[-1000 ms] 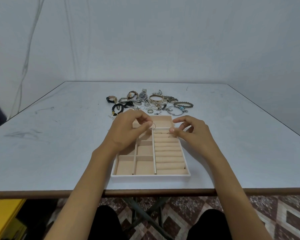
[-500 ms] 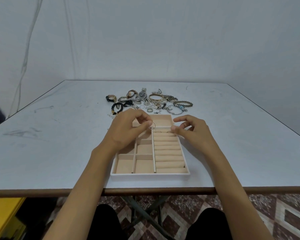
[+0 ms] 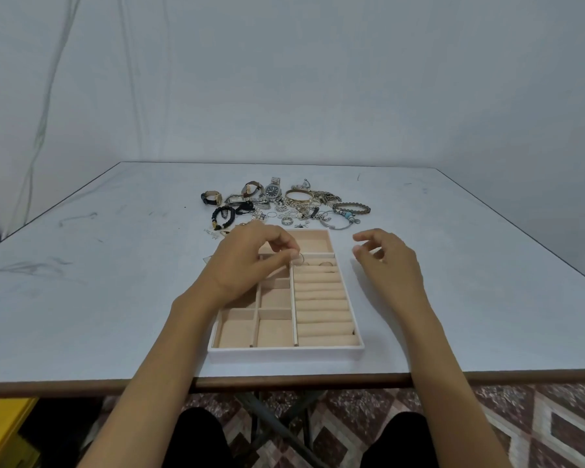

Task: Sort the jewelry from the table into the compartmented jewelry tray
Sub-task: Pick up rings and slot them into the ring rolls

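Observation:
A beige compartmented jewelry tray lies near the table's front edge, with square cells on the left and ring rolls on the right. My left hand hovers over its far left part and pinches a thin ring at the top of the ring rolls. Another ring sits in the top roll slot. My right hand floats just right of the tray, fingers loosely curled, holding nothing. A jewelry pile of watches, bracelets and rings lies beyond the tray.
The grey table has a brown front edge. Black bracelets lie at the pile's left, a beaded bracelet at its right. A yellow box stands on the floor at lower left.
My right hand has drawn back from the top ring roll to the right, off the tray, leaving a ring in the slot. My left hand keeps pinching its ring.

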